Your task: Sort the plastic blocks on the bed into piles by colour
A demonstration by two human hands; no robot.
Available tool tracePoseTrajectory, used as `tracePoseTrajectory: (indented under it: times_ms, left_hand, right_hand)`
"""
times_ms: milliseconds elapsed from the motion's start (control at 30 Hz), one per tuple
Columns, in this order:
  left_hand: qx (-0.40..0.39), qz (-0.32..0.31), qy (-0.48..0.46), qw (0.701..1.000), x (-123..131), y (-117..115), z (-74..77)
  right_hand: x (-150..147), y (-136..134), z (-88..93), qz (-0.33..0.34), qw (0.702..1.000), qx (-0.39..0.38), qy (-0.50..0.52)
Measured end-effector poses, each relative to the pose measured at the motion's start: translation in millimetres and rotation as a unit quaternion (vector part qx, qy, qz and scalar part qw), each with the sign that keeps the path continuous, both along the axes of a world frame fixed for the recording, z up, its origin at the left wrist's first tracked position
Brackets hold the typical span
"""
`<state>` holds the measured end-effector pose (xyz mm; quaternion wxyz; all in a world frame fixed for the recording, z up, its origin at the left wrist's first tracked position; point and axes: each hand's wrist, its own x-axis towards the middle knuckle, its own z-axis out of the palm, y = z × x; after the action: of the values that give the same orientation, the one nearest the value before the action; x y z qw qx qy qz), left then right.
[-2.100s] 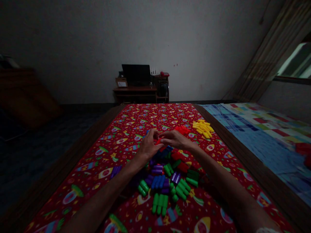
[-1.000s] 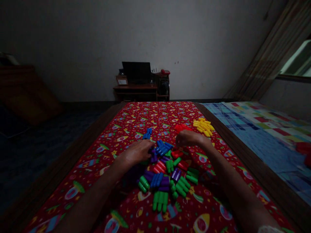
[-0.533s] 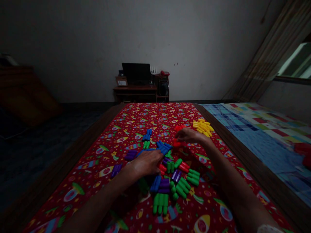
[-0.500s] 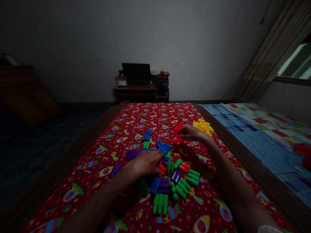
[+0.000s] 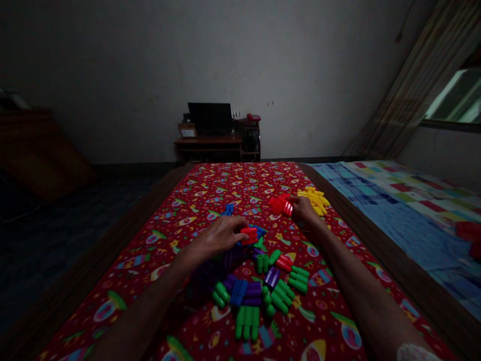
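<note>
My left hand (image 5: 225,233) is raised over the mixed pile, its thumb and fingers pinching a red plastic building block (image 5: 249,236). My right hand (image 5: 303,208) is at the small red heap (image 5: 277,204), with its fingertips closed on the edge of a ribbed red block (image 5: 287,208). Beneath and in front of my left hand lie a blue block (image 5: 238,292), a purple block (image 5: 253,294) and several green blocks (image 5: 248,321). One red block (image 5: 284,262) lies among them. My left hand and forearm hide part of the pile.
A heap of yellow blocks (image 5: 314,199) lies just beyond my right hand. The table wears a red patterned cloth (image 5: 248,175). Behind it stands a desk with a monitor (image 5: 210,119). To the right is a bed with a checked cover (image 5: 376,200).
My left hand has lifted a red block out of the pile. My right hand has shifted slightly right, beside the red heap. The view has tilted a little.
</note>
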<state>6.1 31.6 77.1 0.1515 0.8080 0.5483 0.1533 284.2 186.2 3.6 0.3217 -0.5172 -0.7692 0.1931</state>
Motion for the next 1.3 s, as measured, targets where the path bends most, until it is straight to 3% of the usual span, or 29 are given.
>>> tracePoseTrajectory:
  times_ms: [133,200,267,333,433,467,533,633,733,800,867,1000,1133,1200,1300]
  left_hand:
    - [0.008,0.004,-0.041,0.999,0.8,1.7,-1.1]
    - [0.013,0.023,-0.068,0.997,1.2,3.8,-2.3]
    - [0.028,0.051,-0.107,0.993,2.6,6.5,-4.8]
    - [0.046,0.071,-0.154,0.984,4.9,9.2,-8.7]
    - [0.07,0.077,-0.209,0.972,8.8,12.0,-15.4]
    - [0.076,0.078,-0.22,0.969,9.7,12.5,-17.2]
    - [0.087,0.081,-0.237,0.964,10.2,13.4,-19.9]
    - [0.102,0.078,-0.241,0.962,6.5,16.3,-21.6]
    - [0.164,0.076,-0.183,0.966,-3.9,23.3,-24.7]
    - [0.2,0.076,-0.137,0.967,-14.7,30.7,-30.1]
    - [0.21,0.083,-0.104,0.968,-28.3,39.4,-38.7]
    - [0.202,0.108,-0.064,0.971,-55.0,54.1,-55.6]
    - [0.198,0.079,-0.065,0.975,-49.4,49.1,-51.9]
    - [0.204,0.01,-0.084,0.975,-26.1,34.7,-43.1]
    - [0.17,-0.165,-0.092,0.967,22.0,4.4,-34.7]
  right_hand:
    - [2.4,0.6,6.3,-0.015,1.0,0.016,0.001]
    - [-0.5,0.1,15.7,-0.062,0.997,0.044,0.008]
    - [-10.2,-5.9,28.8,-0.062,0.996,0.047,0.036]
    - [-27.2,-20.3,43.3,0.038,0.996,0.006,0.075]
    - [-58.4,-52.3,60.8,0.258,0.961,-0.052,0.084]
    - [-67.1,-61.9,64.3,0.304,0.95,-0.044,0.064]
    - [-77.2,-72.4,66.9,0.334,0.943,-0.002,0.02]
    - [-69.8,-60.2,60.7,0.246,0.967,0.067,0.005]
    - [-43.1,-29.1,45.8,0.058,0.991,0.116,0.041]
    - [-24.8,-12.6,33.6,-0.06,0.99,0.121,0.028]
    - [-12.2,-5.2,21.8,-0.115,0.988,0.101,-0.027]
    - [-7.1,-8.7,8.6,-0.073,0.989,0.062,-0.111]
    - [-10.4,-10.7,11.8,-0.064,0.993,0.063,-0.082]
    - [-11.5,-9.7,16.2,-0.069,0.993,0.076,-0.064]
    - [-15.1,-10.5,23.2,-0.063,0.992,0.103,-0.047]
